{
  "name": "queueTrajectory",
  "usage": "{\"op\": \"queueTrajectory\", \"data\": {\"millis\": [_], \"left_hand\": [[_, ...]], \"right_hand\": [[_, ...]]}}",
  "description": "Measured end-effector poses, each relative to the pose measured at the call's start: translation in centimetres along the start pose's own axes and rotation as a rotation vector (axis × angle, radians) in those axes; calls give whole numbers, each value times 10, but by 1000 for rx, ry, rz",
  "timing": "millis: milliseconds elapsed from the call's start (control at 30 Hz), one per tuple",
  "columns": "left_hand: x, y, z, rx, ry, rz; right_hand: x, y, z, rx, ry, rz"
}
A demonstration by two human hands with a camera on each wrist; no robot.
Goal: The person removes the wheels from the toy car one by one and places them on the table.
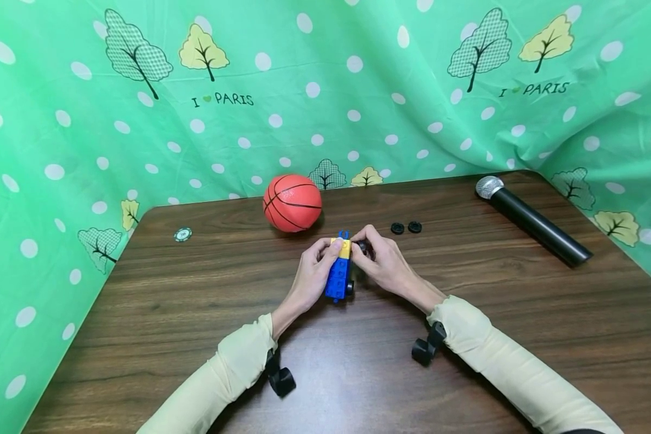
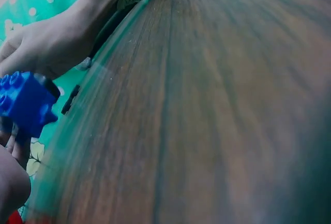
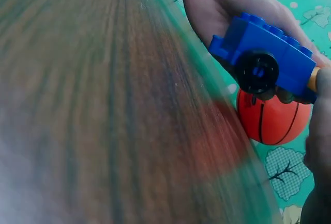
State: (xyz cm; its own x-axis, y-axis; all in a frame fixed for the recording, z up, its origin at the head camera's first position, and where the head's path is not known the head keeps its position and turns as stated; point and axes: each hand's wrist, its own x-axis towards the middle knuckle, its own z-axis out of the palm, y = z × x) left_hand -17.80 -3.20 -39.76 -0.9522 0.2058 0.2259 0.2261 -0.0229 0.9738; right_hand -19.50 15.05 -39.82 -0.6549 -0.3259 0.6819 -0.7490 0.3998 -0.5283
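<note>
A toy car of studded building blocks, blue with a yellow block toward its far end, is between the two hands. My left hand grips it from the left, thumb on top of the yellow block. In the right wrist view, one black wheel sits on the side of the blue body. My right hand pinches another black wheel against the car's far right side. In the left wrist view, the car's blue end shows its studs and a small knob.
Behind the car, a red toy basketball rests on the brown wooden table. Two loose black wheels, a left one and a right one, lie beyond my right hand. A microphone lies far right, a poker chip far left.
</note>
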Motion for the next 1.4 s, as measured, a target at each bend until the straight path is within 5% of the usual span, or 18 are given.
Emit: {"op": "queueTrajectory", "data": {"millis": [433, 1400], "left_hand": [[3, -3, -2, -60, 25, -11], [1, -2, -4, -76, 49, -11]], "right_hand": [[-5, -4, -5, -18, 11, 132], [-17, 24, -43, -335, -5, 20]]}}
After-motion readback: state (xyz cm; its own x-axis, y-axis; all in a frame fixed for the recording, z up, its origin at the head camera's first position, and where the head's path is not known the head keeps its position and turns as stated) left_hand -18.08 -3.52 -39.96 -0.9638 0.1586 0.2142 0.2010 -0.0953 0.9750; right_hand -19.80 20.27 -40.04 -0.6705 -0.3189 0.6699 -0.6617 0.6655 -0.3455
